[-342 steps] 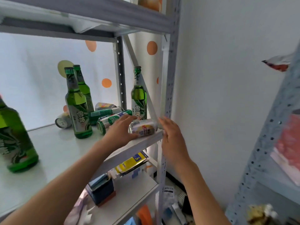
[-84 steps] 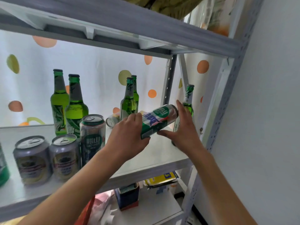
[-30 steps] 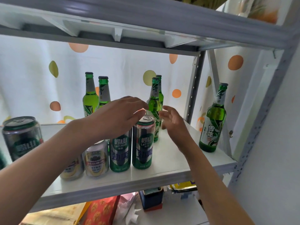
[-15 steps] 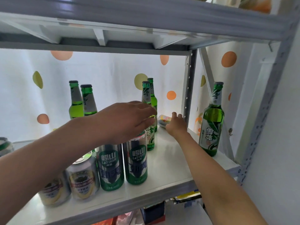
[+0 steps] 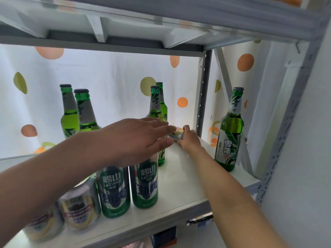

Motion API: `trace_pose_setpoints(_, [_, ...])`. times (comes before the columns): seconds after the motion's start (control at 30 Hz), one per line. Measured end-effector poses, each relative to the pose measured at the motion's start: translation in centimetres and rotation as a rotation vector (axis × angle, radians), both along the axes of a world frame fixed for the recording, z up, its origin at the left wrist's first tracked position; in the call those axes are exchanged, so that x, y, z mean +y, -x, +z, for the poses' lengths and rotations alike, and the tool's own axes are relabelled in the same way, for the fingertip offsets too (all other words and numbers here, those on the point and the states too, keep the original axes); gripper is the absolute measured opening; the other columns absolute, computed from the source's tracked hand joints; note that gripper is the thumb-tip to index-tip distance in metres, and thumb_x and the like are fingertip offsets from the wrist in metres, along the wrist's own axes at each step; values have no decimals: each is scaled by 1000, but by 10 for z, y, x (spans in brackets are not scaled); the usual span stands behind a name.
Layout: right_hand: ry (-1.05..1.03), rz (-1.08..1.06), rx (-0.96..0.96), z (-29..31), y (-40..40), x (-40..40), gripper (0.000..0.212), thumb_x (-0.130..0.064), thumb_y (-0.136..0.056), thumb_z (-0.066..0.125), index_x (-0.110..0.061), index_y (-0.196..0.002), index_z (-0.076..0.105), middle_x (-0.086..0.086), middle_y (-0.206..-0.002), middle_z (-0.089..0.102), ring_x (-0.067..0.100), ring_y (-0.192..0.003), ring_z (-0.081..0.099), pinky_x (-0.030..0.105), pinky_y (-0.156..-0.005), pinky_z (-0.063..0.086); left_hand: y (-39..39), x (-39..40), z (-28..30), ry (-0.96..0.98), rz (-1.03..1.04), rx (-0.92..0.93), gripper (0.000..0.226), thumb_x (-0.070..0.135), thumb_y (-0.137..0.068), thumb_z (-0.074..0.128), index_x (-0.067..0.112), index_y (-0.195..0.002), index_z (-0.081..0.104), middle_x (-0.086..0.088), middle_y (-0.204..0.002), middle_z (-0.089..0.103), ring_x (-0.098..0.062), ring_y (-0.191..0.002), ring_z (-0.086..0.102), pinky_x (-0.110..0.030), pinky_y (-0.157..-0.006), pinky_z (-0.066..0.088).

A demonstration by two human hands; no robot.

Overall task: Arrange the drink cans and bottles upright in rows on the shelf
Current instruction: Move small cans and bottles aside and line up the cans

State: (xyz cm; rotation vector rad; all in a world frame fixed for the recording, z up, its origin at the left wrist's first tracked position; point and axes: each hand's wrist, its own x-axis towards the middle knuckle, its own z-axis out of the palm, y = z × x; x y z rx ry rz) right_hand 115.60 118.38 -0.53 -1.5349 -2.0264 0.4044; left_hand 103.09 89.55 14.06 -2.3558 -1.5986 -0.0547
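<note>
A row of upright cans stands at the front of the white shelf [image 5: 180, 178]: two tall green cans [image 5: 146, 187] [image 5: 114, 192] and two short silver-and-yellow cans [image 5: 80, 210] to their left. Green bottles stand behind: a pair at the back left [image 5: 78, 111], a pair in the middle [image 5: 157, 104], and one at the right [image 5: 231, 129]. My right hand [image 5: 189, 140] is at the back right corner, closed on a small can lying on its side [image 5: 177, 134]. My left hand [image 5: 139, 138] hovers flat and empty above the tall cans.
A grey metal upright [image 5: 204, 92] stands right behind the lying can. The upper shelf [image 5: 161, 18] sits low overhead. A dotted white curtain [image 5: 116, 77] closes the back. A white wall [image 5: 308, 158] is at the right. Boxes lie on the lower shelf [image 5: 164, 237].
My right hand has reached to the back corner and closed on the lying can. My left hand has moved right, open, above the tall cans.
</note>
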Motion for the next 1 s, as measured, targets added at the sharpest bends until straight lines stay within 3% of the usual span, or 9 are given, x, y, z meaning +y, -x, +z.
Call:
trace_pose_setpoints(0.17, [-70,-11,205,-2,-3,-13,66,-29,-79,76,-18,-136,46,15,-125,55,33,-110,58,36,-94,48,1,3,-2,-25,-47,-47,55,56,-97,11,37,-146,28,15,-149,36,-2,-138,26,-26,-110,27])
trace_pose_setpoints(0.33, [-267,-65,439,15,-12,-49,53,-27,-76,74,-22,-127,61,6,-116,66,24,-107,60,36,-94,51,-1,14,-24,-193,37,221,55,51,-99,15,28,-148,19,2,-142,46,-20,-128,46,-41,-94,48])
trace_pose_setpoints(0.43, [-323,-61,482,28,-18,-73,38,-30,-76,71,-24,-113,68,2,-107,68,22,-105,58,32,-86,52,-4,14,-26,-93,67,131,51,51,-100,17,27,-144,27,2,-137,49,-21,-126,48,-44,-94,47])
trace_pose_setpoints(0.53, [-332,-57,492,41,-27,-98,34,-33,-77,74,-24,-109,68,5,-106,64,19,-107,53,23,-83,41,-4,12,-22,-29,81,39,49,51,-100,18,27,-141,32,3,-137,49,-20,-127,46,-45,-99,44])
trace_pose_setpoints(0.63, [-387,-9,525,53,-35,-123,34,-39,-70,78,-31,-100,65,-1,-100,67,18,-102,59,29,-85,51,-3,8,-21,-5,115,-11,48,50,-101,19,25,-137,38,2,-136,49,-20,-127,46,-44,-99,43])
trace_pose_setpoints(0.8, [-345,100,600,69,-46,-169,49,-34,-67,85,-32,-109,60,-4,-110,66,10,-98,63,32,-85,57,3,3,-19,-62,91,-126,44,49,-101,21,25,-124,49,4,-121,56,-20,-116,51,-43,-93,45])
trace_pose_setpoints(0.93, [-214,254,682,88,-56,-198,58,-21,-70,88,-27,-118,57,-13,-103,66,5,-94,65,18,-74,57,7,1,-14,-126,57,-255,43,43,-99,40,24,-137,45,2,-137,51,-20,-121,50,-35,-99,40])
trace_pose_setpoints(1.0, [-187,309,671,95,-60,-208,59,-20,-71,88,-26,-121,56,-16,-100,67,2,-93,65,18,-76,57,6,1,-10,-151,22,-369,49,40,-95,51,24,-140,42,0,-142,49,-21,-123,49,-34,-101,39])
